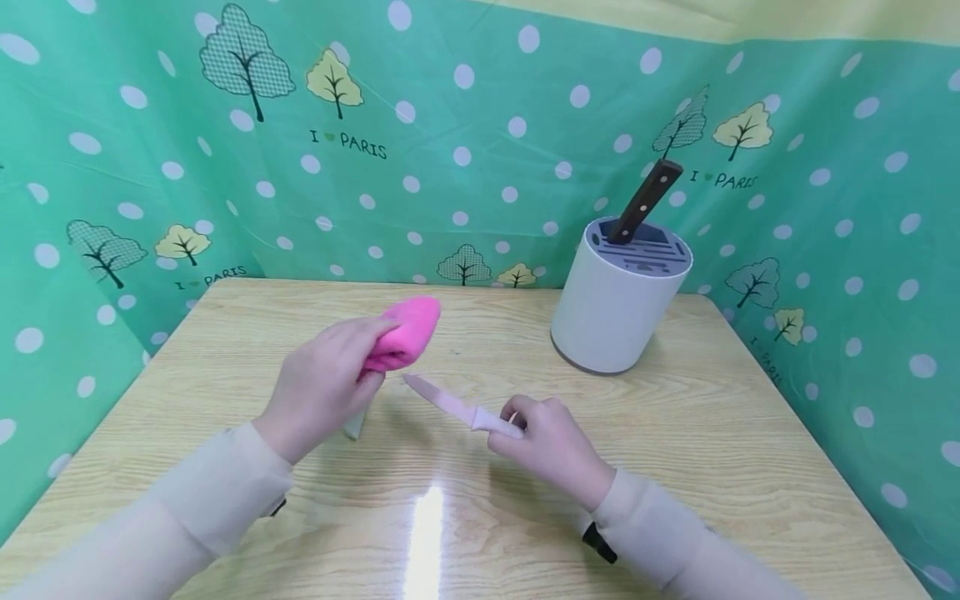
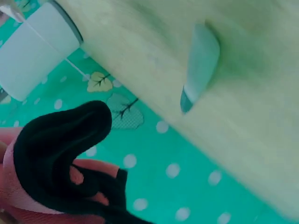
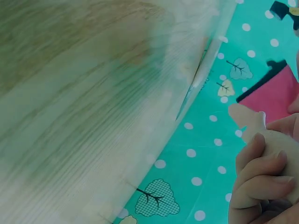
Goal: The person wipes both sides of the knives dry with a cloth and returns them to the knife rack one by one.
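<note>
My left hand (image 1: 322, 383) grips a folded pink cloth (image 1: 412, 329), raised over the middle of the table. In the left wrist view much of this cloth (image 2: 60, 140) looks black. My right hand (image 1: 551, 442) holds a small knife (image 1: 453, 406) by its pale handle, fingers curled round it. The blade points left, its tip just below the cloth. In the right wrist view the fingers wrap the pale handle (image 3: 282, 144). On the table below my left hand lies a pale green, blade-shaped piece (image 2: 203, 60), mostly hidden by that hand in the head view.
A white round knife block (image 1: 618, 308) stands at the back right of the wooden table (image 1: 675, 467). One knife with a dark riveted handle (image 1: 647, 200) leans in its slotted top. A green dotted curtain (image 1: 480, 167) hangs behind and at both sides.
</note>
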The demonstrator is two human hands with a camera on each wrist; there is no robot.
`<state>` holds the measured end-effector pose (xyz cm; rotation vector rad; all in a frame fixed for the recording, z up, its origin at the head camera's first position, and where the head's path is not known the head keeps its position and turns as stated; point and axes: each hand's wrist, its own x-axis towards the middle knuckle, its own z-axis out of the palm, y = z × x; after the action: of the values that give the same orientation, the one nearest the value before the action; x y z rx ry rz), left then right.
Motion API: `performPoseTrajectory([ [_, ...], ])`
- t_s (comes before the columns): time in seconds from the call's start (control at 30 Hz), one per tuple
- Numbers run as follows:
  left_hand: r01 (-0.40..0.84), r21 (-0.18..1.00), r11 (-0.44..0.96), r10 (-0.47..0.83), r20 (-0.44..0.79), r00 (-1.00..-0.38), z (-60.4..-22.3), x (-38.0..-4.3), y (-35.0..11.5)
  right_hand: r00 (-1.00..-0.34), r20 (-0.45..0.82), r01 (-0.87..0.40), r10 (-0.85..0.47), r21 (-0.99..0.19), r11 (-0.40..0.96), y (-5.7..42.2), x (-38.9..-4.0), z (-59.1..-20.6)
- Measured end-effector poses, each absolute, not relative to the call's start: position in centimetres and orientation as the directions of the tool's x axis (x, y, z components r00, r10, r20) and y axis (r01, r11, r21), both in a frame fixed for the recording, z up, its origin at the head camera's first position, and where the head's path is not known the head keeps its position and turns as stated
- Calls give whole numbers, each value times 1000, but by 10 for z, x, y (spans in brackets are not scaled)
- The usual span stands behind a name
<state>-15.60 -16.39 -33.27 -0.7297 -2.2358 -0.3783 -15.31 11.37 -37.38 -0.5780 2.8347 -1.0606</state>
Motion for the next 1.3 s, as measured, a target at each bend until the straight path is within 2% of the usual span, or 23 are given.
performPoseTrajectory([
  [0.1,644,-145,751,503,758,-416,-330,-161,-157,-922,89,-340,-377,-651,678,112,-152,-374],
  [0.17,651,-230,723,561,746,-359,-329,-162,-151,-918,98,-351,-385,-656,669,110,-151,-374],
  [0.43,619,-456,639,709,661,-244,-336,-156,-131,-908,136,-379,-396,-667,641,107,-148,-374],
  [0.63,591,-541,599,754,629,-188,-348,-154,-125,-917,97,-331,-387,-726,602,107,-148,-373],
  [0.8,590,-559,582,768,616,-173,-358,-153,-124,-918,74,-296,-389,-782,549,106,-147,-372],
  [1.03,618,-519,591,764,607,-220,-366,-152,-124,-934,56,-250,-353,-808,533,105,-146,-372],
  [1.3,638,-499,587,766,598,-236,-373,-154,-129,-939,94,-261,-332,-822,505,105,-143,-375],
])
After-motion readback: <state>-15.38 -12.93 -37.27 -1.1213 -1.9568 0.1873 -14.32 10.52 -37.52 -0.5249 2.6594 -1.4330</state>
